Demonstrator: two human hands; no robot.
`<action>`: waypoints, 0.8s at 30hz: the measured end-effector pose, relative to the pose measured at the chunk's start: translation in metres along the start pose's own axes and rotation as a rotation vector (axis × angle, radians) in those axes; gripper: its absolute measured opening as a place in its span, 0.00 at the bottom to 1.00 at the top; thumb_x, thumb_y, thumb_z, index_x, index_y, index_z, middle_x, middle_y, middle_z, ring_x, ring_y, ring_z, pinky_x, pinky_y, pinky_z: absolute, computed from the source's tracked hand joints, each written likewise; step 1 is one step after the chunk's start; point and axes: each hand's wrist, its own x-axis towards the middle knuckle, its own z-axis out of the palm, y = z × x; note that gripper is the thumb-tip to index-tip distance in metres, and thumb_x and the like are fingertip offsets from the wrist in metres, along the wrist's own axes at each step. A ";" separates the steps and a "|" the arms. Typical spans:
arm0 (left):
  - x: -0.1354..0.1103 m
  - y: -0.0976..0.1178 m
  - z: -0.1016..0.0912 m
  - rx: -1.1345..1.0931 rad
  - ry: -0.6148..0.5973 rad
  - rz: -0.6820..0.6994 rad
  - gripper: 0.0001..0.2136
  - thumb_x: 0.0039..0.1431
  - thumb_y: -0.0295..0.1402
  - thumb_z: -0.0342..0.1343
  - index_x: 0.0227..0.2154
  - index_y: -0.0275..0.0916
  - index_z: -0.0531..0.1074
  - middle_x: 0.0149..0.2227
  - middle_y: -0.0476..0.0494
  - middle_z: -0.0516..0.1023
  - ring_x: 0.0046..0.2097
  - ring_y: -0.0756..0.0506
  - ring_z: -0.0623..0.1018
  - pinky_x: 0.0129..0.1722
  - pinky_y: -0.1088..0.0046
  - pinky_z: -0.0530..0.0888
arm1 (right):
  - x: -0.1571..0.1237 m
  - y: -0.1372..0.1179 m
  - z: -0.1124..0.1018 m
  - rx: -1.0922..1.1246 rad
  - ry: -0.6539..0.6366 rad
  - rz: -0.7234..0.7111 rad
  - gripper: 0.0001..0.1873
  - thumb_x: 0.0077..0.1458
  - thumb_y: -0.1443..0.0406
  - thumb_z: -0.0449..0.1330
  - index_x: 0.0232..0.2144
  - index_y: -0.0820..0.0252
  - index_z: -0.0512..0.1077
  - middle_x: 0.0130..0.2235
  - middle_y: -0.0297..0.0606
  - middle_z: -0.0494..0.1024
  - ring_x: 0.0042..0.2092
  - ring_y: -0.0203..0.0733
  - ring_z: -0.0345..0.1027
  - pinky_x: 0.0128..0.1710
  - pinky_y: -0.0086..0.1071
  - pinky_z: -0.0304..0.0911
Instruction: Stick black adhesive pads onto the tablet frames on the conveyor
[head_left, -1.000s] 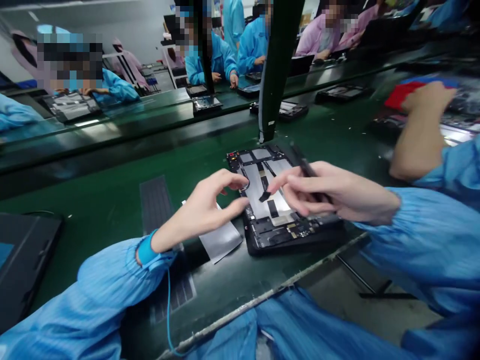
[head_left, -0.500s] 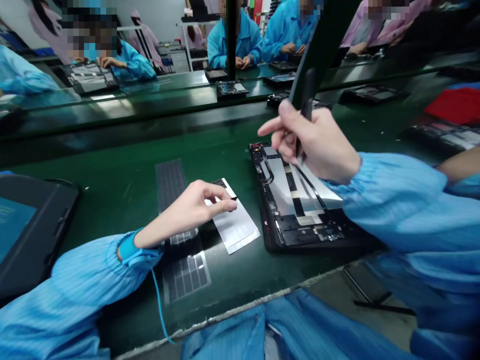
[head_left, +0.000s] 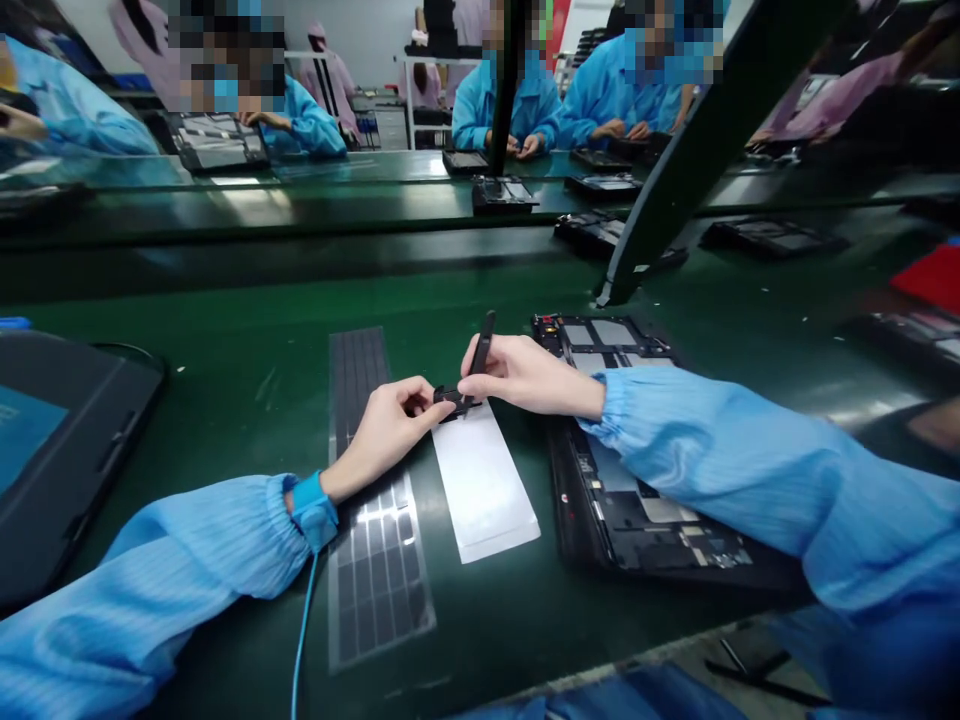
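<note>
Right hand, one black tool

Opened devices and smocked workers show an electronics workshop.

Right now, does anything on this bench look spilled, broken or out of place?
No spill or breakage stands out. The white sheets beside the opened device look slightly askew: their lower edges don't line up. A pale speck on the green bench, off to the left, looks stray.
</note>
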 end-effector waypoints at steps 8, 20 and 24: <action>-0.003 -0.002 0.000 0.265 0.008 0.142 0.14 0.51 0.34 0.56 0.42 0.38 0.69 0.39 0.45 0.73 0.37 0.46 0.72 0.37 0.69 0.69 | -0.005 -0.002 0.004 -0.219 0.063 -0.074 0.06 0.48 0.68 0.60 0.26 0.64 0.65 0.26 0.35 0.72 0.30 0.36 0.69 0.30 0.28 0.62; -0.001 0.007 0.000 0.424 -0.035 0.122 0.14 0.52 0.33 0.54 0.42 0.38 0.69 0.39 0.44 0.74 0.39 0.43 0.73 0.39 0.65 0.70 | -0.005 -0.015 0.006 -0.302 0.047 -0.034 0.07 0.47 0.68 0.61 0.22 0.66 0.66 0.22 0.34 0.71 0.26 0.33 0.66 0.25 0.26 0.59; -0.004 0.013 -0.002 0.473 -0.052 0.150 0.13 0.52 0.33 0.53 0.41 0.37 0.67 0.40 0.43 0.74 0.42 0.41 0.73 0.42 0.62 0.69 | -0.024 -0.035 -0.016 -0.128 0.154 -0.056 0.08 0.49 0.67 0.60 0.23 0.64 0.64 0.22 0.34 0.71 0.25 0.35 0.68 0.26 0.29 0.64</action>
